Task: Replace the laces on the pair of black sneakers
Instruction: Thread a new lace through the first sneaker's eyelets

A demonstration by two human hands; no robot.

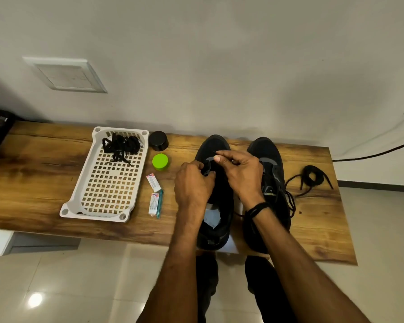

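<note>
Left black sneaker point(216, 199) lengthwise on wooden counter point(44, 183), toe pointing away from me, under both my hands, left hand point(193, 183) gripping its eyelet edge, right hand point(240, 171) pinching a thin black lace end point(216, 152) above its toe.

Two black sneakers stand side by side on the wooden tabletop point(44, 173), toes pointing far. Both hands work over the left sneaker point(216, 201): the left hand point(193, 183) pinches at its eyelet area, and the right hand point(239, 171) pinches a thin lace end above the toe. The right sneaker point(272, 173) has loose lace trailing. A coiled black lace point(313, 177) lies to its right. A white basket point(79, 201) on the left holds more black laces point(121, 145).
</note>
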